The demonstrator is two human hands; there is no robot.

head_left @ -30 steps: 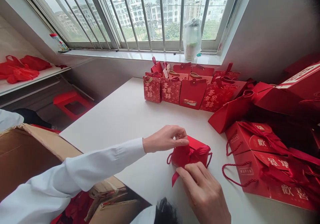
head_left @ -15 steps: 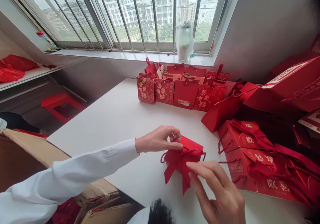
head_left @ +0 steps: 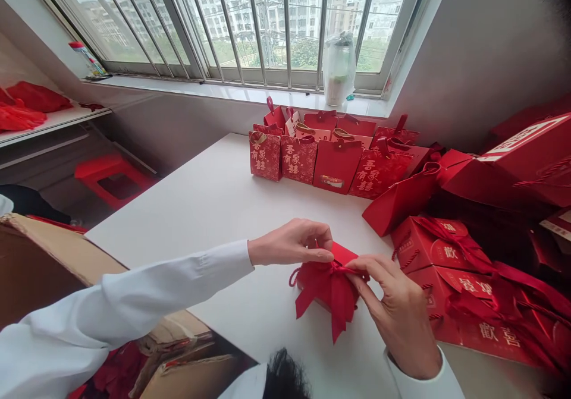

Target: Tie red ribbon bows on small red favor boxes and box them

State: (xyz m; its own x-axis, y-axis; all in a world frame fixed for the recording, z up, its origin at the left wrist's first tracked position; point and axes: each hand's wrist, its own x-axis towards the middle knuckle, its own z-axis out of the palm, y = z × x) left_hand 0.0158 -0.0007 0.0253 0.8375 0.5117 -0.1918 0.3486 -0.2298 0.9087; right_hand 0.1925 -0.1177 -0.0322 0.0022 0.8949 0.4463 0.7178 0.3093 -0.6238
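Observation:
A small red gift box [head_left: 319,297] with a twisted cord handle sits on the white table in front of me. A red ribbon bow [head_left: 335,280] lies across it, two tails hanging down over the near side. My left hand [head_left: 297,243] reaches over from the left, thumb and bent fingers pinching the bow's upper left part. On the other side, my right hand [head_left: 392,304] pinches the bow's right loop between thumb and fingertips. The hands hide part of the bow's loops and the box's top.
Red paper gift bags [head_left: 297,158] stand in rows by the wall. Larger red boxes with ribbons [head_left: 464,280] are stacked at the right. An open cardboard box [head_left: 53,256] stands at the left, near a red stool [head_left: 111,176]. A plastic-wrapped cup [head_left: 338,72] is on the sill.
My right hand has moved up and in from the lower right, from the bow's tail to its right loop. My left hand keeps its pinch. The view has shifted slightly.

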